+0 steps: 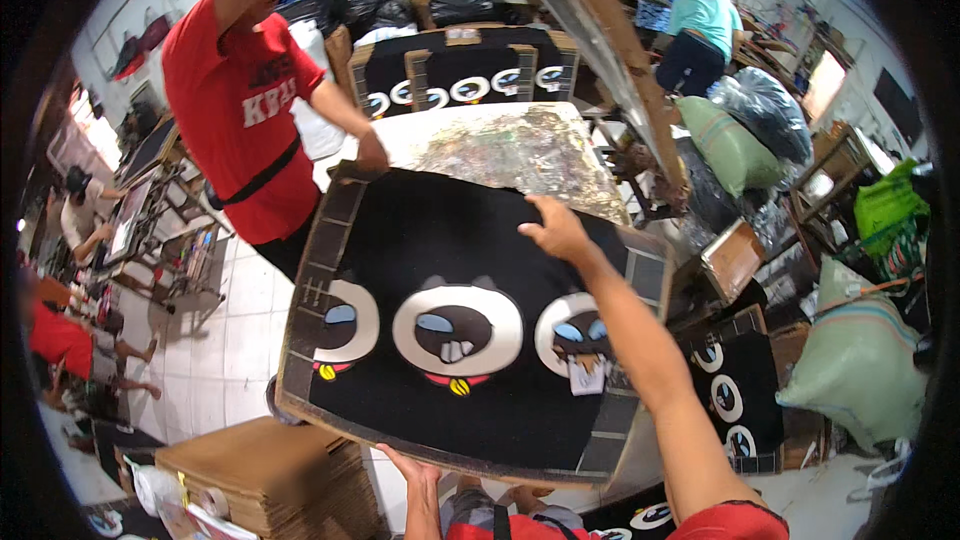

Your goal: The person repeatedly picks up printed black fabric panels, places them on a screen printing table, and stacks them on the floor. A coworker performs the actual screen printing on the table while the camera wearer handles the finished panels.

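A large board (450, 210) covered in black fabric hangs tilted before me, printed with white-ringed cartoon cat faces (458, 332). Under its near edge, my left hand (412, 467) holds it, the fingers partly hidden beneath. My right arm reaches across the board's right side. Near the far edge, my right hand (560, 230) is open, fingers apart, at the black fabric; whether it touches is unclear. A co-worker's hand (371, 153) grips the far left corner. A small white tag-like piece (588, 376) lies on the rightmost face.
Beyond the board stands a paint-stained table (500, 145), with more printed boards (465, 65) behind. A co-worker in red (245, 110) stands at far left. A cardboard stack (260, 470) is near left; sacks (860, 360) and another printed board (735, 395) are at right.
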Available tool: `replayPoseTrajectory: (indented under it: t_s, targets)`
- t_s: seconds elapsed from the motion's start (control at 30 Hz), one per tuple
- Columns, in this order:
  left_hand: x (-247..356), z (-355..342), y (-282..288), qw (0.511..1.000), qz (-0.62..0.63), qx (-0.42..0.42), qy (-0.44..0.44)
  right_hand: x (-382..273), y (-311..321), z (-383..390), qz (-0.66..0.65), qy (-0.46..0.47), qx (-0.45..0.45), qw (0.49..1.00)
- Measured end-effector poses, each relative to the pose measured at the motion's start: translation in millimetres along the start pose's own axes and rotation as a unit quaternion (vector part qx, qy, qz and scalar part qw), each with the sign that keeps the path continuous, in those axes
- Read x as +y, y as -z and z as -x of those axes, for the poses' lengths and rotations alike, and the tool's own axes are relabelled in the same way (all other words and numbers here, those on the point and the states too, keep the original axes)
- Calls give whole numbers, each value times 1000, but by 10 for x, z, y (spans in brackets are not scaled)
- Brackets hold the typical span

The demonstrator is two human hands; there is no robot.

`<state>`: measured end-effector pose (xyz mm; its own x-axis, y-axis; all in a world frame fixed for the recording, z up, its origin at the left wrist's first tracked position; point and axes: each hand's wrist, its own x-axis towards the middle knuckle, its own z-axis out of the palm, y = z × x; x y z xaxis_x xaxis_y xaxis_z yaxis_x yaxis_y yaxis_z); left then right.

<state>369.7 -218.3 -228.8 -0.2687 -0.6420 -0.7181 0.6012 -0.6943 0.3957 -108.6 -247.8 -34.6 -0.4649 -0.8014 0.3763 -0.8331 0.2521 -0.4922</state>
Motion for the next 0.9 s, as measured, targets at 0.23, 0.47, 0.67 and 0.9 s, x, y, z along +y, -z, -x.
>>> replayPoseTrajectory:
  t_s: [0.23,0.47,0.67,0.9]
  targets:
    - [-105,-399,-475,996,21,81,19,-679,341,2066,-57,-77,154,983]
    - [-34,-449,-1039,973,71,-215,41,-837,325,5709,-19,-436,184,880]
    - [-452,-452,-1446,916,-256,-304,53,-790,276,7150,-42,-591,68,803]
    - [-1255,-349,971,568,-779,-177,-199,-616,44,7323,-206,-603,47,769]
